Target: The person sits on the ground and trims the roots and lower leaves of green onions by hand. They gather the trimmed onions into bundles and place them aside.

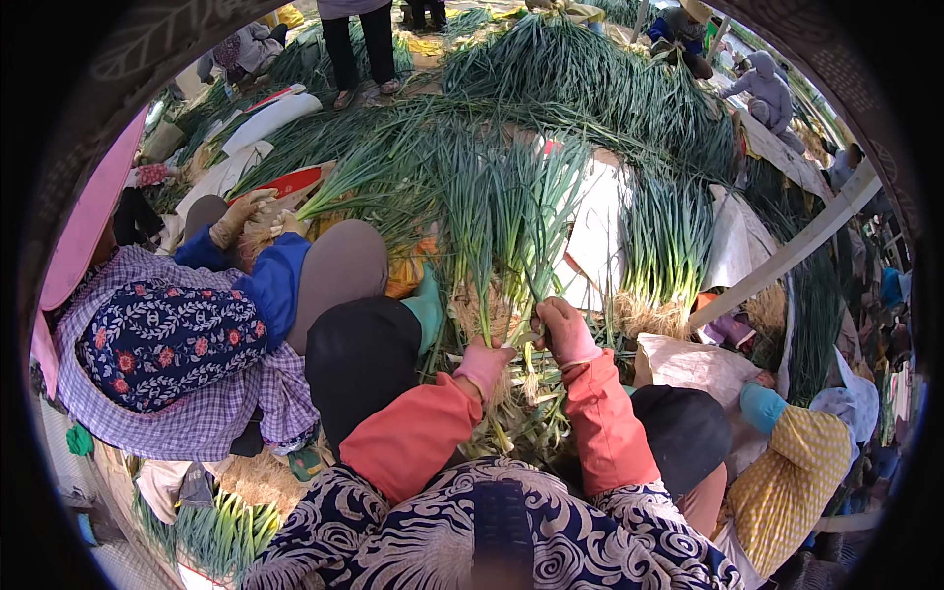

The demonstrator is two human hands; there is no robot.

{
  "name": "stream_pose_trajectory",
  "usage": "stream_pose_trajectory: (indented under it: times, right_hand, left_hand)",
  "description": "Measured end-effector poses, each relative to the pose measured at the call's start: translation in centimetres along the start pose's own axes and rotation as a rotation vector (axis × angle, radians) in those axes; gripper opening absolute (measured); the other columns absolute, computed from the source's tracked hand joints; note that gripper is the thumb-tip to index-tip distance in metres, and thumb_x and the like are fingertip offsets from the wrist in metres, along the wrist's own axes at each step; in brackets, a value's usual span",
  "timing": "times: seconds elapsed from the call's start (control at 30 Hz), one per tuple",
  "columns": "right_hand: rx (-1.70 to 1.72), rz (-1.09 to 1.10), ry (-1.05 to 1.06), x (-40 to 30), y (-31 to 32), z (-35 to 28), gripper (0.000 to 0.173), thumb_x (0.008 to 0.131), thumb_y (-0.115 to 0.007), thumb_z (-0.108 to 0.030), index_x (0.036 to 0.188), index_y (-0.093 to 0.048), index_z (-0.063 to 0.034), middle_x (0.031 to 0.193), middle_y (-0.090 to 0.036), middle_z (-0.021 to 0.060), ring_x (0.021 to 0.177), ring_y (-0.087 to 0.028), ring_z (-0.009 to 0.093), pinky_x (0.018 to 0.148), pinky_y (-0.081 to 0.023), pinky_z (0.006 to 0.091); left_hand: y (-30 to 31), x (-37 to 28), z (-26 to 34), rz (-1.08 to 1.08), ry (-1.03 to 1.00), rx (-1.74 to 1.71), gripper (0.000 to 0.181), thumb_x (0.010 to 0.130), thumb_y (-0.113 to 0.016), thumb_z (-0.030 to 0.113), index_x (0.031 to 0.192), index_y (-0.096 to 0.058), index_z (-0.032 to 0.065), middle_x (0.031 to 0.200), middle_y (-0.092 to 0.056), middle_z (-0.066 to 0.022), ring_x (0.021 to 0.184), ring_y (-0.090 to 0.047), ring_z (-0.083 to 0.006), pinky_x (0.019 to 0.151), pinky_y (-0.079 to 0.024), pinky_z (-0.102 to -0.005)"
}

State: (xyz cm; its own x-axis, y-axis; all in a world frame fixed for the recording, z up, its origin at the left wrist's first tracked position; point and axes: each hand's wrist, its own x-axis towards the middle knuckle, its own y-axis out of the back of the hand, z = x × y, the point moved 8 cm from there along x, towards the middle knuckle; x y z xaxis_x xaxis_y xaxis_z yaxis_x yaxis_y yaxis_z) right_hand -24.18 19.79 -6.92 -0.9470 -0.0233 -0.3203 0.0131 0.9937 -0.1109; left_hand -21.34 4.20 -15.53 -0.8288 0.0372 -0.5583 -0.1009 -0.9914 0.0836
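My left hand (487, 365), in a pink fingerless glove or cuff, is closed around the lower stems of a few green onions (483, 295) between my knees. Their long leaves point away from me and their pale roots hang below the fist. Beside it my right hand (564, 332) pinches a green onion leaf (540, 289) between thumb and fingers. A pale strip (525, 339) stretches between the two hands; whether it is peel or a leaf I cannot tell. One green onion with a rooted bulb (530, 383) hangs just below. Trimmed leaves and peelings (516, 428) litter the ground under my hands.
A bundle of green onions (664, 251) stands to the right by a white sheet (601, 228). Large heaps (560, 66) lie beyond. A co-worker's gloved hands (243, 217) hold onions at left; another co-worker (793, 472) sits right. A pale pole (789, 254) slants across the right.
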Motion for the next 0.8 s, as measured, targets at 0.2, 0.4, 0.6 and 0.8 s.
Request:
stream_pose_trajectory:
  times: [0.2,0.4,0.6,0.8]
  right_hand:
    - [0.195,0.261,0.263,-1.7,3.8,-3.0,0.014,0.088,-0.052,-0.015,0.083,-0.053,-0.0019,0.069,-0.052,0.0026,0.057,-0.050,0.010,0.056,-0.043,0.0240]
    - [-0.421,0.417,-0.035,-2.0,4.8,8.6,0.020,0.086,-0.057,-0.017,0.096,-0.055,0.0000,0.074,-0.059,0.0058,0.060,-0.056,0.013,0.054,-0.047,0.0276]
    - [-1.114,-0.580,-0.134,-5.4,-7.1,10.6,0.037,0.083,-0.059,-0.031,0.110,-0.061,-0.0058,0.087,-0.065,0.0178,0.065,-0.063,0.028,0.065,-0.051,0.0349]
    - [-0.139,-0.066,-0.315,0.1,-3.6,5.2,0.039,0.090,-0.050,-0.040,0.085,-0.058,-0.0020,0.071,-0.056,0.0046,0.051,-0.051,0.015,0.048,-0.042,0.0273]
  left_hand:
    - [0.9,1.6,-1.4,0.074,0.050,-0.101,0.031,0.072,-0.073,0.012,0.087,-0.047,0.0044,0.071,-0.053,-0.0043,0.061,-0.050,-0.0159,0.058,-0.042,-0.0298]
    - [1.8,0.3,4.6,0.072,-0.401,0.685,0.054,0.064,-0.073,0.004,0.112,-0.047,0.0006,0.093,-0.058,-0.0167,0.085,-0.057,-0.0295,0.077,-0.047,-0.0332]
    - [3.1,-3.4,9.9,-0.010,-0.536,1.006,0.074,0.063,-0.067,-0.002,0.132,-0.039,0.0021,0.110,-0.054,-0.0249,0.101,-0.053,-0.0408,0.086,-0.045,-0.0385]
    - [1.9,0.8,0.1,-0.163,-0.297,0.106,0.033,0.083,-0.058,0.012,0.113,-0.051,-0.0010,0.090,-0.059,-0.0125,0.084,-0.058,-0.0219,0.069,-0.047,-0.0309]
